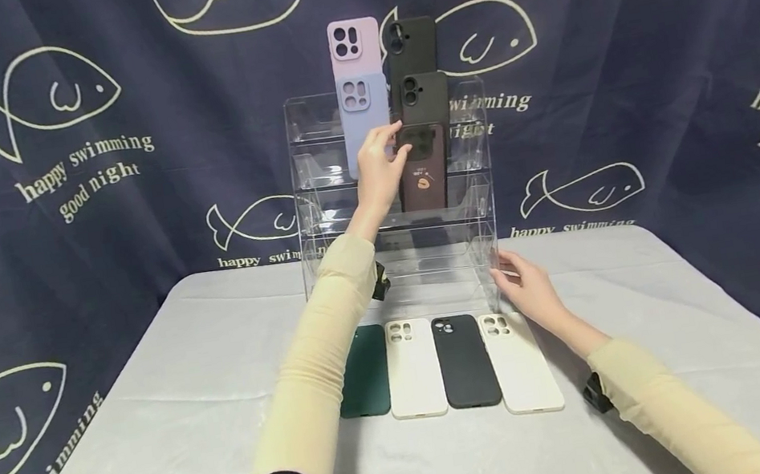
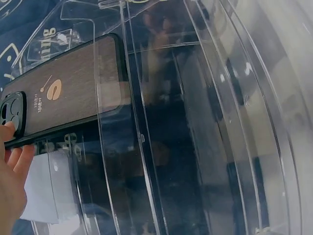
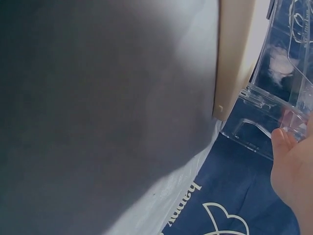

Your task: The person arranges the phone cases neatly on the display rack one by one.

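Observation:
A clear tiered display rack (image 1: pixel 401 244) stands on the table. My left hand (image 1: pixel 381 168) pinches a dark brown phone case (image 1: pixel 427 194) by its upper left edge, near the camera cutout. In the left wrist view, the lower end of this brown case (image 2: pixel 78 83) sits behind a clear lip of the rack. Behind it rise two black phone cases, one (image 1: pixel 432 100) in front of the other (image 1: pixel 424 44). To their left stand a light blue case (image 1: pixel 367 121) and a pink case (image 1: pixel 368 48). Low on the rack's right side, my right hand (image 1: pixel 532 292) grips the edge.
In front of the rack, a dark green case (image 1: pixel 370 376), a white case (image 1: pixel 417 382), a black case (image 1: pixel 470 370) and another white case (image 1: pixel 527 374) lie in a row on the white-covered table (image 1: pixel 181 427). A navy fish-print curtain (image 1: pixel 130 223) hangs behind.

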`<state>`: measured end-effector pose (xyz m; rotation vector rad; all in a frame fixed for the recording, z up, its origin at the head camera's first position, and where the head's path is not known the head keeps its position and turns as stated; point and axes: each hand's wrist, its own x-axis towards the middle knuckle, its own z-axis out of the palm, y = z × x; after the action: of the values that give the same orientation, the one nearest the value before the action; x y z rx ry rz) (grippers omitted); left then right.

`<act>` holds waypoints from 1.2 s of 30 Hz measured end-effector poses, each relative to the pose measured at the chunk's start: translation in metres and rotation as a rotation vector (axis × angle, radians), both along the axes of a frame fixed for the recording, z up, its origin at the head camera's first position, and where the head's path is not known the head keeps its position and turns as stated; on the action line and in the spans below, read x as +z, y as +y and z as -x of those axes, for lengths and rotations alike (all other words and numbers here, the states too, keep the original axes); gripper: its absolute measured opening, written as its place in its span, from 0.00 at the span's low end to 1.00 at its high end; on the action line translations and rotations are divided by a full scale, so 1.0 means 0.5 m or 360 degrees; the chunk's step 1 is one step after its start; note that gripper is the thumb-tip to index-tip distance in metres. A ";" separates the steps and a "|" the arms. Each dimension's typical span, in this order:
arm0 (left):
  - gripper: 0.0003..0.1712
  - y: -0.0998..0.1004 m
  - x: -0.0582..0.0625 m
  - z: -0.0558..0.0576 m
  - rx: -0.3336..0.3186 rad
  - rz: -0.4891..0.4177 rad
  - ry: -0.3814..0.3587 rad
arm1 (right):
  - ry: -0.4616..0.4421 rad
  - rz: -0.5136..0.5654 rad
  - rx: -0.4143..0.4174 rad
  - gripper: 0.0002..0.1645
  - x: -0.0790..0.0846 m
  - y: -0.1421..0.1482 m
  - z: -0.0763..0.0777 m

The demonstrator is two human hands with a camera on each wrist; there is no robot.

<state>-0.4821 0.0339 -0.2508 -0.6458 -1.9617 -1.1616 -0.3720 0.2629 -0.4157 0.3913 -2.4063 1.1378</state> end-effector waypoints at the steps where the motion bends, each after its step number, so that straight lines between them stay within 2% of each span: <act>1: 0.22 -0.001 -0.002 0.000 0.0000 -0.0022 -0.0004 | 0.0001 -0.0005 0.0002 0.26 0.000 0.000 -0.001; 5: 0.22 -0.008 -0.005 -0.001 -0.0016 -0.0083 -0.0055 | 0.0015 -0.0010 0.0009 0.25 0.003 -0.001 0.000; 11: 0.25 -0.017 -0.007 -0.004 -0.0062 -0.0024 -0.0123 | 0.0010 -0.0004 0.0018 0.25 0.006 -0.007 0.001; 18: 0.24 -0.025 -0.030 -0.014 -0.0084 -0.0034 -0.0213 | -0.0002 0.0004 0.0035 0.25 0.001 -0.005 0.001; 23: 0.23 -0.033 -0.042 -0.023 -0.0113 -0.0046 -0.0189 | 0.0027 0.0029 0.0029 0.24 0.002 0.001 0.000; 29: 0.22 -0.054 -0.054 -0.034 -0.0132 -0.0087 -0.0231 | 0.0023 0.0010 0.0030 0.25 0.001 0.000 0.004; 36: 0.21 -0.077 -0.076 -0.056 -0.0190 -0.0064 -0.0313 | 0.0014 -0.0014 0.0004 0.25 -0.001 0.005 0.006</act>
<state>-0.4540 -0.0045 -0.2886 -0.6564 -2.0804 -1.3798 -0.3751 0.2655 -0.4164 0.4018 -2.4044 1.1248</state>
